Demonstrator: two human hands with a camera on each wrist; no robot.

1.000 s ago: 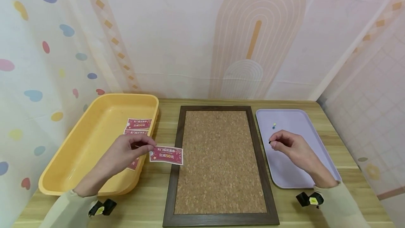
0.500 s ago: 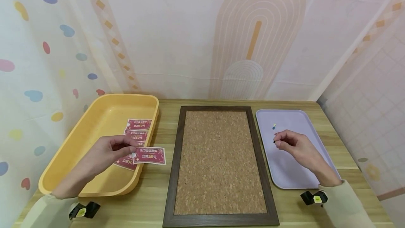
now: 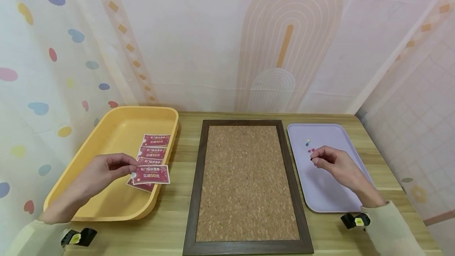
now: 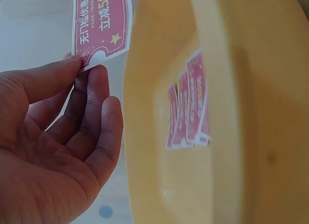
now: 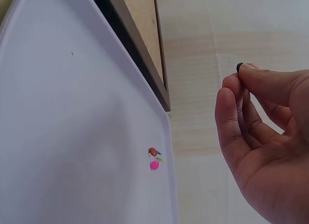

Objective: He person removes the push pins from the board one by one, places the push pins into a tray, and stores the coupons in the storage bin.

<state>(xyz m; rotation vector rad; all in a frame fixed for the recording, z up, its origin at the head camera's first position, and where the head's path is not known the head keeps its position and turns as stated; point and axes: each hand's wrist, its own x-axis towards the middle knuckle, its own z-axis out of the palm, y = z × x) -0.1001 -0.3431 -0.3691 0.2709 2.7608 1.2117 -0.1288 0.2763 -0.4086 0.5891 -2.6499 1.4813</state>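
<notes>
My left hand [image 3: 110, 169] pinches a red coupon [image 3: 151, 174] with white edges by its left end, thumb on top. In the head view that coupon overlaps the right rim of the yellow tub [image 3: 89, 149], where several more red coupons [image 3: 153, 153] lie in a fanned row. Over the lilac tray [image 3: 320, 196], my right hand [image 3: 335, 165] holds a small black thumbtack [image 5: 239, 67] between thumb and forefinger; only its round head shows. A few coloured tacks [image 5: 154, 159] lie on the tray, pink and red ones among them.
A cork board [image 3: 247, 185] in a dark brown frame lies between tub and tray on the wooden table [image 3: 163, 224]. A patterned cloth [image 3: 199, 42] hangs behind the table and along both sides.
My left hand has drawn the coupon leftward, from the board's left edge back over the tub's rim. The right hand has shifted slightly right with the black thumbtack.
</notes>
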